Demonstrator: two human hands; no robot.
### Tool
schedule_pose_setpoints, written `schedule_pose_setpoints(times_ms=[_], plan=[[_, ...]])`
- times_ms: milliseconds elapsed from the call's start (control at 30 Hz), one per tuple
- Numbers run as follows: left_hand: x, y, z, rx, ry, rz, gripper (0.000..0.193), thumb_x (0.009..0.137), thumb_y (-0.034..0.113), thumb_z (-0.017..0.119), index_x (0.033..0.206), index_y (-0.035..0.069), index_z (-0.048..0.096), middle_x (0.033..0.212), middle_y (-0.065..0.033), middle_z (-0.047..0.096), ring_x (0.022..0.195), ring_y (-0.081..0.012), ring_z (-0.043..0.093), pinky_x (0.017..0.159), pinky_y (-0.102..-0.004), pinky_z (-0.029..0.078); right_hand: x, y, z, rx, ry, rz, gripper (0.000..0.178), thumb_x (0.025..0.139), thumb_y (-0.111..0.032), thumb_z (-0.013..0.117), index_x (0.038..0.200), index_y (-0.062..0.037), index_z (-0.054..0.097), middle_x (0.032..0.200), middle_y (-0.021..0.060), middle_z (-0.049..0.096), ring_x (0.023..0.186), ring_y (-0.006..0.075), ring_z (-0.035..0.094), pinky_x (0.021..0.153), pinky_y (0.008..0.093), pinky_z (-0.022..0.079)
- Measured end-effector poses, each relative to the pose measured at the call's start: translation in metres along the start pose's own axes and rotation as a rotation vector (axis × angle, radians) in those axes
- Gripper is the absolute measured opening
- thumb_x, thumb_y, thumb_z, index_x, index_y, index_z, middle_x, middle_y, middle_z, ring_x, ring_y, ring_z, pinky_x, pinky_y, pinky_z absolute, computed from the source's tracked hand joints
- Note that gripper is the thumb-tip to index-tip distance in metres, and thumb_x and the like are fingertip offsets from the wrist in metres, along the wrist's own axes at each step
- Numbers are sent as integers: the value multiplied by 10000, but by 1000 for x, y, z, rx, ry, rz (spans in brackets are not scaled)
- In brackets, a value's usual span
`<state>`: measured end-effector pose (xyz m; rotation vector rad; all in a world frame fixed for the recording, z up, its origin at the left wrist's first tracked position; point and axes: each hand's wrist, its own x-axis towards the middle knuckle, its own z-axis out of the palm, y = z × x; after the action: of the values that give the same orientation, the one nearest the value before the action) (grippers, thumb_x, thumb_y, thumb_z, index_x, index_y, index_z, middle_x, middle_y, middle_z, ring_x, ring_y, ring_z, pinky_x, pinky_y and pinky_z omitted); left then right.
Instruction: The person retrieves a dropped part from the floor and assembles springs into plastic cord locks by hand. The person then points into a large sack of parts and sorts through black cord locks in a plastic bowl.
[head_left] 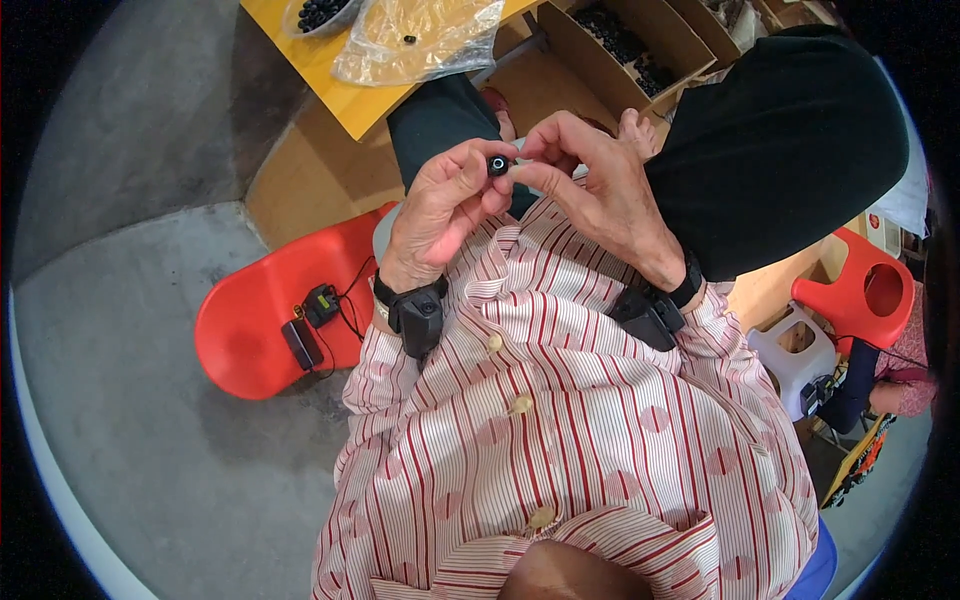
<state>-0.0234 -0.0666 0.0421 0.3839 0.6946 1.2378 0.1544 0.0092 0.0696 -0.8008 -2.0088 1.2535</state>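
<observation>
One yellow table [364, 106] stands at upper left, bearing a clear plastic bag [425, 48] and a bowl [342, 27] of black pieces [318, 13], presumably for easy reach. Right hand [612, 195] and left hand [440, 210] are together: the left pinches a small black part [498, 165], ringed end facing up, perhaps for visibility; the right is bunched beside it, grip undetermined.

Fairly bright light glints off the clear plastic bag [428, 52]; straight edges bend toward dark corners.

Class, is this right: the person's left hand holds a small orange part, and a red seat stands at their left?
The colour is wrong: the head view shows that the small part in the left hand is black, not orange.
</observation>
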Motion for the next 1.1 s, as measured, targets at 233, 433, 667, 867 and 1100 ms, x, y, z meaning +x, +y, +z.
schedule_pose_setpoints(times_ms=[233, 433, 667, 867, 1100], plan=[[0, 0, 2, 18, 8, -54, 324, 916, 220, 571, 1136, -14, 530, 868, -33, 569, 699, -84, 526, 659, -205, 463, 3, -1, 1, -159, -18, -174, 227, 766, -181, 701, 947, -72, 619, 743, 59, 538, 702, 211, 531, 617, 328, 422], [1, 0, 3, 75, -14, -114, 325, 912, 231, 580, 1141, 6, 527, 883, -17, 577, 716, -66, 528, 668, -190, 463, 2, 0, 0, -190, -48, -199, 203, 742, -120, 695, 919, -47, 625, 757, 90, 539, 730, 251, 547, 631, 344, 428], [27, 31, -17, 606, 69, 13, 269, 898, 202, 568, 1099, 24, 552, 784, 6, 563, 662, -49, 496, 597, -174, 415, -1, 2, -3, -204, -56, -160, 173, 745, -96, 686, 879, -30, 599, 790, 111, 544, 774, 271, 553, 663, 357, 437], [92, 89, -70, 1425, 587, 470, 158, 830, 123, 600, 968, 49, 625, 767, -72, 616, 686, -190, 574, 650, -298, 468, -1, 2, 0, -137, -54, -136, 170, 748, -94, 689, 878, -31, 599, 786, 98, 550, 767, 256, 551, 661, 349, 438], [130, 102, -94, 1975, 559, 543, 178, 756, 85, 643, 933, 69, 625, 851, -150, 602, 861, -317, 579, 755, -398, 464, -1, 3, 0, -168, -87, -160, 171, 787, -146, 693, 900, -39, 621, 830, 73, 574, 728, 183, 555, 600, 276, 450]])
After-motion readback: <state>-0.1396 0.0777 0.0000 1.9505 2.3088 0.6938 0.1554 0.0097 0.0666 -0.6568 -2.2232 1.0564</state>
